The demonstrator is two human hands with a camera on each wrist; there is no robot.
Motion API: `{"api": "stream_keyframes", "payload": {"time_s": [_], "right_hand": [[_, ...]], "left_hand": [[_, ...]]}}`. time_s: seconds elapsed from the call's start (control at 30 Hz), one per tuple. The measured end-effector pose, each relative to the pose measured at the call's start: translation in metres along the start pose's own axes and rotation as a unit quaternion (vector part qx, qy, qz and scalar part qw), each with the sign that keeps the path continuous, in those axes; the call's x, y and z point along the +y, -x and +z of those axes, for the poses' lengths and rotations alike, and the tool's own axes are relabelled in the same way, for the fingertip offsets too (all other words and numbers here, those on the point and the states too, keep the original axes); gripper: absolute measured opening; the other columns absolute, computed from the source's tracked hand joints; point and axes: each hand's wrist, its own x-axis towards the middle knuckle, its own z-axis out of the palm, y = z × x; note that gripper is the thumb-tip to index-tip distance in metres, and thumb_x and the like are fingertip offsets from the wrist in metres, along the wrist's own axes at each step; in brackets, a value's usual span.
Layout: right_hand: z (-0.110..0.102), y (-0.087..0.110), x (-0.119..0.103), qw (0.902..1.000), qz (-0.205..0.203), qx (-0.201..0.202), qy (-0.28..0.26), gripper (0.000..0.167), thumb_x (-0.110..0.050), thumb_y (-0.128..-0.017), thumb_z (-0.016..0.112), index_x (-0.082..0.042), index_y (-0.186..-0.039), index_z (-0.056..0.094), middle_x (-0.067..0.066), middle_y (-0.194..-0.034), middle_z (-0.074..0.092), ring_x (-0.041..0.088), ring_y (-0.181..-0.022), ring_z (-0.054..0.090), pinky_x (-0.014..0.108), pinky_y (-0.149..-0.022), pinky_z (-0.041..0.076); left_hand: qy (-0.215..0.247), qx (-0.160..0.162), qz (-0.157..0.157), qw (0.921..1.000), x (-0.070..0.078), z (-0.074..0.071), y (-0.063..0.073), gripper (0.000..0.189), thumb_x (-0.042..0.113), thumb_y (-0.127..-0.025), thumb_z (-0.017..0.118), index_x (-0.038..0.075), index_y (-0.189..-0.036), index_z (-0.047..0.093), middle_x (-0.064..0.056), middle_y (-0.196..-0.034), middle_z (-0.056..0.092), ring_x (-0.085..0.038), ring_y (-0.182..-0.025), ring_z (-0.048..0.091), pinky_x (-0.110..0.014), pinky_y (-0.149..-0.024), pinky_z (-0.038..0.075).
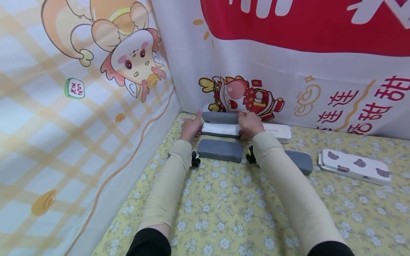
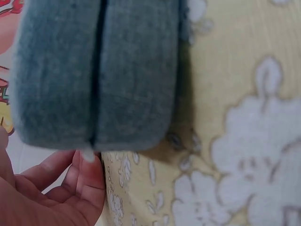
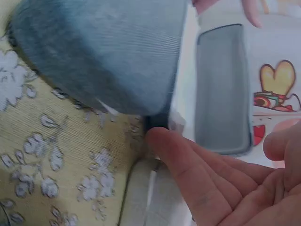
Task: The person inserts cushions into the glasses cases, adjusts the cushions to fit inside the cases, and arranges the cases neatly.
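Note:
At the back left of the table, an opened grey glasses case [image 1: 221,117] has its lid raised towards the wall, with a white cloth [image 1: 221,128] lying in its base. At its left end is my left hand [image 1: 191,127], thumb pointing up and fingers bent beside the base. My right hand [image 1: 251,123] is at the right end; in the right wrist view a fingertip touches the base's corner, with the thumb apart from the lid [image 3: 223,89]. A closed grey glasses case [image 1: 220,150] lies just in front and partly hides the left fingertips in the left wrist view.
Right of the opened case lies a white case [image 1: 278,132], partly behind my right hand. Another grey case [image 1: 300,161] is partly covered by my right forearm. Farther right is a white case with bear prints [image 1: 355,166]. Printed cloth walls [image 1: 179,71] border the floral tablecloth [image 1: 221,213].

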Motion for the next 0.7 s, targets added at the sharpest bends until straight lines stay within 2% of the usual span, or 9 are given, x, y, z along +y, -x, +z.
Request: {"api": "stream_keyframes", "payload": {"time_s": [0.07,0.13,0.2,0.3,0.4,0.5,0.63,0.7], "right_hand": [[0.0035,-0.0009,-0.0008,0.9993,-0.009,-0.001,0.037,0.058,-0.048,-0.109,0.022,-0.004,-0.102,0.059,0.022,-0.102,0.066,0.035,-0.083,0.07,0.041,-0.075,0.058],[0.0045,-0.0007,-0.0013,0.9967,-0.026,0.001,0.077,0.064,-0.047,-0.109,0.016,-0.002,-0.102,0.061,0.023,-0.108,0.064,0.037,-0.097,0.067,0.043,-0.091,0.052],[0.0041,-0.0001,-0.002,0.9954,-0.029,-0.003,0.092,0.067,-0.047,-0.109,0.013,-0.002,-0.105,0.062,0.024,-0.114,0.059,0.038,-0.104,0.059,0.046,-0.097,0.046],[0.0039,0.0004,-0.0029,0.9943,-0.022,-0.013,0.104,0.071,-0.046,-0.109,0.008,-0.001,-0.103,0.063,0.023,-0.107,0.058,0.036,-0.099,0.058,0.045,-0.092,0.046],[0.0044,0.0002,-0.0036,0.9944,-0.004,-0.015,0.105,0.071,-0.047,-0.109,0.007,-0.003,-0.092,0.06,0.019,-0.094,0.058,0.035,-0.089,0.058,0.042,-0.083,0.047],[0.0028,0.0003,-0.0037,0.9925,-0.006,-0.015,0.121,0.071,-0.046,-0.109,0.008,-0.003,-0.089,0.06,0.02,-0.09,0.059,0.035,-0.091,0.058,0.045,-0.092,0.044],[0.0005,-0.0017,-0.0024,0.9928,-0.017,-0.007,0.118,0.067,-0.042,-0.11,0.011,0.001,-0.105,0.063,0.021,-0.101,0.059,0.033,-0.088,0.06,0.045,-0.094,0.045],[0.0,-0.0033,-0.0015,0.9967,-0.004,-0.011,0.08,0.067,-0.042,-0.108,0.014,0.004,-0.112,0.064,0.023,-0.105,0.063,0.035,-0.087,0.065,0.044,-0.089,0.051]], "left_hand": [[-0.025,-0.001,-0.001,0.9997,0.0005,-0.0002,0.0,0.088,0.085,-0.085,0.044,0.001,-0.098,0.069,-0.012,-0.075,0.066,-0.021,-0.058,0.062,-0.035,-0.055,0.054],[-0.045,-0.001,0.003,0.999,0.0008,-0.0003,-0.0003,0.089,0.086,-0.082,0.046,0.001,-0.101,0.066,-0.012,-0.074,0.066,-0.023,-0.058,0.063,-0.035,-0.053,0.053],[-0.055,-0.001,0.007,0.9985,0.0014,-0.0003,0.0001,0.088,0.085,-0.082,0.048,0.002,-0.107,0.064,-0.013,-0.076,0.066,-0.024,-0.06,0.064,-0.036,-0.055,0.054],[-0.055,0.0,0.008,0.9985,0.0006,-0.0011,0.0007,0.087,0.083,-0.083,0.05,0.002,-0.109,0.062,-0.013,-0.076,0.066,-0.024,-0.06,0.064,-0.035,-0.054,0.053],[-0.056,0.002,0.009,0.9984,-0.0009,-0.0009,0.0009,0.087,0.084,-0.084,0.047,0.001,-0.106,0.064,-0.013,-0.074,0.066,-0.023,-0.058,0.063,-0.034,-0.051,0.051],[-0.062,0.006,0.014,0.9979,-0.0013,-0.0004,0.0015,0.084,0.082,-0.086,0.046,0.002,-0.102,0.065,-0.012,-0.071,0.065,-0.022,-0.054,0.062,-0.032,-0.049,0.05],[-0.037,-0.003,0.014,0.9992,0.0011,-0.0011,0.0033,0.078,0.077,-0.088,0.052,0.001,-0.099,0.066,-0.011,-0.07,0.064,-0.02,-0.054,0.06,-0.032,-0.05,0.05],[-0.015,-0.01,0.012,0.9998,0.0025,-0.0023,0.004,0.074,0.074,-0.087,0.056,0.001,-0.096,0.067,-0.01,-0.072,0.065,-0.019,-0.055,0.059,-0.033,-0.052,0.051]]}}
